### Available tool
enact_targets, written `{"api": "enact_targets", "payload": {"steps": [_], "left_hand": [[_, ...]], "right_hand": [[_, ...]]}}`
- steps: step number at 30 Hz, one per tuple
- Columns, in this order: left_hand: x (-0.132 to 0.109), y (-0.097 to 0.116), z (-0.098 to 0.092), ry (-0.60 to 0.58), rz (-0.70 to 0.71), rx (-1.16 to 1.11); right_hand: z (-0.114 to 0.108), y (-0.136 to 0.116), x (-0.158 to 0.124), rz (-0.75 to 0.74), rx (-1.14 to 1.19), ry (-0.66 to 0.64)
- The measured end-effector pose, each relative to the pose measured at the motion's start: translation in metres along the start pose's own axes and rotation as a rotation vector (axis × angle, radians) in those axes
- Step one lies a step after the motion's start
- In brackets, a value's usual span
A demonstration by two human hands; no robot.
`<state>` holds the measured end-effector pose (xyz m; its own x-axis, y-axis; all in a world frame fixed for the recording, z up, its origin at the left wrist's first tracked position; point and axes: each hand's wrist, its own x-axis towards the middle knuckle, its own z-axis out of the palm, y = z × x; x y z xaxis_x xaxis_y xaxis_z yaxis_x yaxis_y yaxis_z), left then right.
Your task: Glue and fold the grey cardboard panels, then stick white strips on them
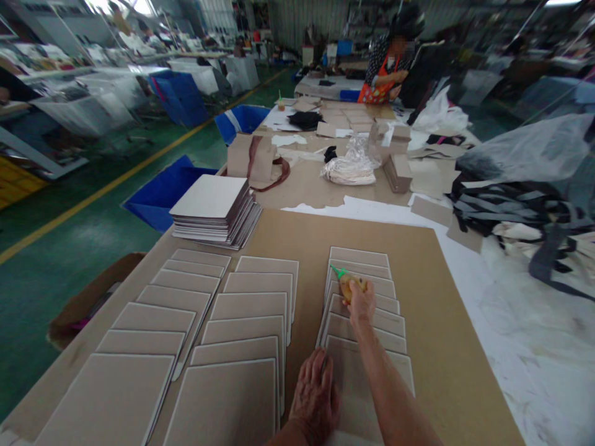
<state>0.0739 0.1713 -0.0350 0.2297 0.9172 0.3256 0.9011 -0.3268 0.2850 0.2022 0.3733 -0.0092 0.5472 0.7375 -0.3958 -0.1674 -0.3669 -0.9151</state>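
Note:
My right hand is closed round a small yellowish squeeze bottle. Its green nozzle points away to the left, over the far part of the right-hand row of beige panels. These flat panels overlap like shingles and have pale edges. At the near left edge of that row lies my left hand, its fingers stretched out against the panels and holding nothing. Whether the nozzle touches a panel, I cannot tell.
Two more overlapping rows, a middle row and a left row, cover the brown board. Behind them stands a panel stack. Blue bins flank the table. Black straps lie right. A person in an orange apron stands beyond.

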Motion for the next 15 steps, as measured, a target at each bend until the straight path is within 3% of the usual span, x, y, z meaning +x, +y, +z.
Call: {"api": "enact_targets", "payload": {"steps": [4, 10, 15], "left_hand": [[0.000, 0.000, 0.000, -0.009, 0.006, 0.006], [-0.001, -0.002, 0.001, -0.021, 0.019, 0.033], [-0.002, -0.003, 0.002, -0.028, 0.042, 0.072]], "right_hand": [[-0.017, -0.014, 0.007, 0.035, 0.103, -0.007], [-0.075, -0.037, 0.060, 0.008, 0.162, 0.241], [-0.089, -0.040, 0.094, -0.028, 0.133, 0.354]]}}
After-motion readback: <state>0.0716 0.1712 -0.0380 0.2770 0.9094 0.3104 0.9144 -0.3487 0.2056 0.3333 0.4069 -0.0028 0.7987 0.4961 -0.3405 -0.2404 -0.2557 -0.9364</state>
